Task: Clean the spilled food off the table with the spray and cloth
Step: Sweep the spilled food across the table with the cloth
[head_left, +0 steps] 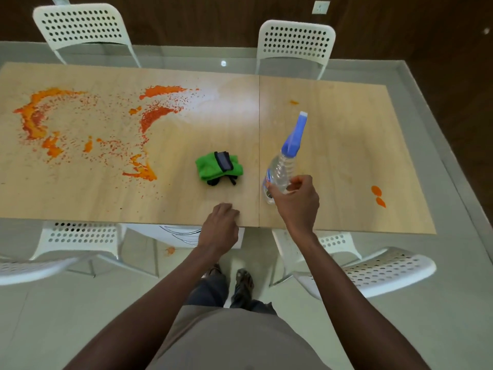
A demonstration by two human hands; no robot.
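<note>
Orange spilled food [88, 129] is smeared and speckled over the left half of the wooden table [186, 198]. Small orange spots [377, 194] lie near the right end, and one more spot [294, 102] sits farther back. A folded green cloth [217, 169] with a black strap lies at the table's middle. My right hand [294, 201] grips the body of a clear spray bottle [282, 169] with a blue nozzle, standing right of the cloth. At the table's near edge, below the cloth, rests my left hand [221, 225] with its fingers curled and nothing in them.
White perforated chairs stand around the table: two at the far side [82, 25], [296, 41] and others at the near side [80, 236], [386, 268]. The wooden boards lie on a glass tabletop [432, 145]. An orange spot [170, 250] shows below the glass near my feet.
</note>
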